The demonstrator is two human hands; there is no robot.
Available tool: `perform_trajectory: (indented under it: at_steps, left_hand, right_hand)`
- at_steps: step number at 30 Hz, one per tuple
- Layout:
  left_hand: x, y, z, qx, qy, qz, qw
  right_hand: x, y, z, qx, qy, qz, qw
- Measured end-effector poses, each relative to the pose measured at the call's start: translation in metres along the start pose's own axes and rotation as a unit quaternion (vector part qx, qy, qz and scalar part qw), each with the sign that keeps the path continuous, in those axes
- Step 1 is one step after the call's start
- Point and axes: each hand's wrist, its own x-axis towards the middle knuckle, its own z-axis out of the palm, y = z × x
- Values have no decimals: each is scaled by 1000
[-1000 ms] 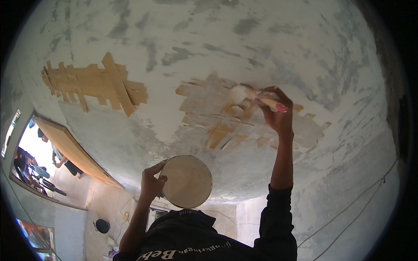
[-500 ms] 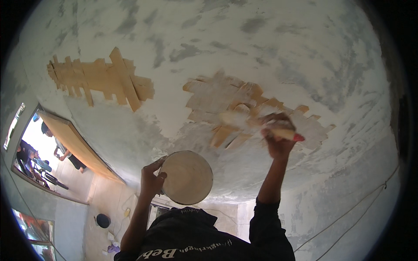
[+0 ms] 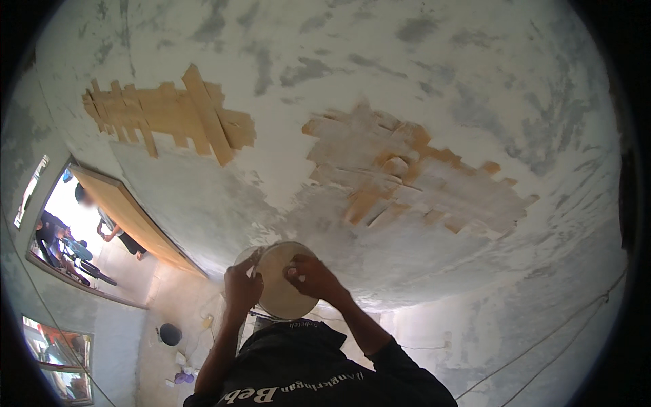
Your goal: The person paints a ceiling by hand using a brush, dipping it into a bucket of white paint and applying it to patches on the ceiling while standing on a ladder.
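Note:
My left hand [image 3: 244, 283] is closed on the left rim of a round tub [image 3: 281, 298], which shows a pale beige inside and is held in front of my chest. Over the tub's right side, my right hand [image 3: 315, 277] is closed, its fingers curled in front of the beige. The brush it gripped half a second ago is largely hidden by hand and tub. Ahead, a broad patch of overlapping tan strips [image 3: 369, 200], partly coated whitish, covers the plastered surface [image 3: 285, 183]. Farther left lies a second patch of plain tan strips [image 3: 163, 115].
A wooden door [image 3: 129, 210] stands open at the left, with a person [image 3: 114, 227] and a bicycle [image 3: 85, 261] beyond it. Below, a dark bucket [image 3: 169, 334] and small items [image 3: 184, 375] lie on the floor [image 3: 156, 298]. Cords [image 3: 549, 346] run along the right.
My right hand has come from the coated strips, where it held the brush, down and left to the tub. The left hand still holds the tub. The view has shifted slightly.

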Motion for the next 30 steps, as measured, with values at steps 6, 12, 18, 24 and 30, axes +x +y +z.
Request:
perform_trajectory:
  at_steps: [6,12,18,24,30]
  left_hand:
    - [-6,-4,-5,89,-8,149,985]
    - [-12,-12,-1,108,-49,110,987]
    - [-19,11,-1,119,-95,108,982]
    - [-18,8,6,83,-77,139,984]
    - [-17,14,11,109,-98,123,982]
  right_hand:
    - [-2,10,63,-50,-14,56,997]
    - [-15,11,100,-103,-115,122,980]
    - [-23,49,111,-24,-140,138,980]
    - [-25,-3,76,-31,44,171,984]
    - [-32,-1,69,-33,-26,205,978]
